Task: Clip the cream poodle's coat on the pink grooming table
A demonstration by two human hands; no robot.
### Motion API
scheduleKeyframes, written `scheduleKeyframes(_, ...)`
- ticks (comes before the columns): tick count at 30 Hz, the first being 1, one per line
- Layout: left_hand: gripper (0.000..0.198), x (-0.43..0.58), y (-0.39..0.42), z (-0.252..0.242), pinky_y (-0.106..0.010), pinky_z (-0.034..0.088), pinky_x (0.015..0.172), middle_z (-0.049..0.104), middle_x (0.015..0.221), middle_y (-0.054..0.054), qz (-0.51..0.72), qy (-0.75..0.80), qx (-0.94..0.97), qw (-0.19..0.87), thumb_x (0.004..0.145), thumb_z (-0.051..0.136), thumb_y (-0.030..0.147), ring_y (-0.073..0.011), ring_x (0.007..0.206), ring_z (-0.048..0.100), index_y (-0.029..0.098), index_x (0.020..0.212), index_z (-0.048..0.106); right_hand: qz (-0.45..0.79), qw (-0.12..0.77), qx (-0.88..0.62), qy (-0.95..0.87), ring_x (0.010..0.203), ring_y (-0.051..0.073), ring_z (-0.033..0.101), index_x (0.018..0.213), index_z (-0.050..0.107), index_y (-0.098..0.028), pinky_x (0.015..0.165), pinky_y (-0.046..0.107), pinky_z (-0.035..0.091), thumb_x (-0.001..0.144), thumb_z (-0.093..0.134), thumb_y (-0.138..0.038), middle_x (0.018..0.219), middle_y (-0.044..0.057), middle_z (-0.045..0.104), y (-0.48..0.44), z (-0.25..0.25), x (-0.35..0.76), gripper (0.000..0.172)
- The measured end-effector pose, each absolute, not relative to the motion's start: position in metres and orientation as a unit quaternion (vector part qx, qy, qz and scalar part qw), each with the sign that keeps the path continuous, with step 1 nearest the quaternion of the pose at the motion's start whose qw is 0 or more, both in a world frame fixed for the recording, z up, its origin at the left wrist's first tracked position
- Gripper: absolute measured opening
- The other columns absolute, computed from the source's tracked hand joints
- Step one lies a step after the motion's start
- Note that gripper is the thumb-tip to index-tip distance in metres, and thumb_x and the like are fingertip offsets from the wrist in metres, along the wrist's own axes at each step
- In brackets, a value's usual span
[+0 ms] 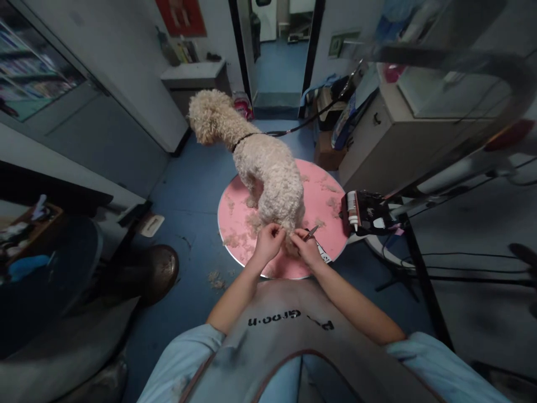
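A curly cream dog [274,168] stands on a round pink grooming table [312,184], its rear toward me and its head turned left. My left hand [269,239] is closed in a pinch at the fur of the dog's rear. On the other side of the rear, my right hand [305,244] is closed with scissors [311,232] in it, their pointed end sticking out to the upper right. The right fingertips touch the fur near the tail. Exactly which tuft each hand pinches is hard to make out.
Cut fur [235,240] lies scattered over the tabletop, with a clump [216,280] on the blue floor. A black leash [293,130] runs from the dog's neck to the upper right. A black tool holder [369,212] with bottles adjoins the table's right edge. A brown stool [163,271] stands left.
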State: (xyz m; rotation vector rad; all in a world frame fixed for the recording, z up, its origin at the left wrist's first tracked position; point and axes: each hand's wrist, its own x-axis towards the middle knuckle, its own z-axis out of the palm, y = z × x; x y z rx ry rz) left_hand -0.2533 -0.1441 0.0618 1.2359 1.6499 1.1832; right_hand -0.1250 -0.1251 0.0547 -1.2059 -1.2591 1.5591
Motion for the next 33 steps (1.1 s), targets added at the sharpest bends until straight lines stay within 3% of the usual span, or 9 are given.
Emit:
scheduleKeyframes(6,0.023,-0.267,-0.142,0.057,-0.021,0.032,0.053,0.046,0.057,0.004,0.487,0.604,0.473,0.417,0.08,0.055,0.035,-0.0088,0.055,0.042,0.017,0.066,0.05,0.548,0.432,-0.521,-0.491,0.053,0.011,0.04,0.052,0.048,-0.021,0.053,0.027,0.033,0.069,0.063,-0.043,0.05,-0.004,0.045,-0.107,0.059,-0.132,0.032)
scheduleKeyframes(11,0.028,-0.279,-0.14,0.065,-0.021,0.033,0.05,0.046,0.052,0.004,0.503,0.589,0.437,0.456,0.08,0.055,0.04,-0.0083,0.049,0.041,0.019,0.063,0.047,0.539,0.462,-0.535,-0.459,0.053,0.012,0.039,0.057,0.052,-0.02,0.052,0.027,0.033,0.071,0.059,-0.047,0.052,-0.003,0.046,-0.107,0.057,-0.132,0.031)
scheduleKeyframes(17,0.027,-0.281,-0.142,0.065,-0.022,0.037,0.052,0.05,0.058,0.002,0.474,0.597,0.457,0.458,0.078,0.058,0.041,-0.0098,0.054,0.046,0.016,0.067,0.053,0.558,0.439,-0.522,-0.473,0.051,0.011,0.035,0.057,0.043,-0.022,0.048,0.025,0.029,0.077,0.06,-0.049,0.051,-0.005,0.038,-0.128,0.048,-0.141,0.037)
scheduleKeyframes(25,0.013,-0.285,-0.141,0.05,-0.02,0.034,0.049,0.047,0.054,0.005,0.472,0.531,0.471,0.523,0.072,0.054,0.029,-0.0085,0.051,0.043,0.017,0.066,0.053,0.582,0.396,-0.528,-0.475,0.048,0.011,0.041,0.067,0.05,-0.021,0.048,0.025,0.031,0.08,0.057,-0.055,0.053,-0.004,0.049,-0.143,0.04,-0.139,0.037)
scheduleKeyframes(33,0.028,-0.3,-0.136,0.053,-0.02,0.032,0.05,0.047,0.056,0.004,0.42,0.54,0.55,0.478,0.079,0.059,0.04,-0.0086,0.053,0.042,0.017,0.066,0.051,0.515,0.412,-0.551,-0.512,0.055,0.011,0.039,0.057,0.045,-0.021,0.055,0.026,0.031,0.075,0.06,-0.042,0.054,-0.005,0.044,-0.142,0.058,-0.163,0.031)
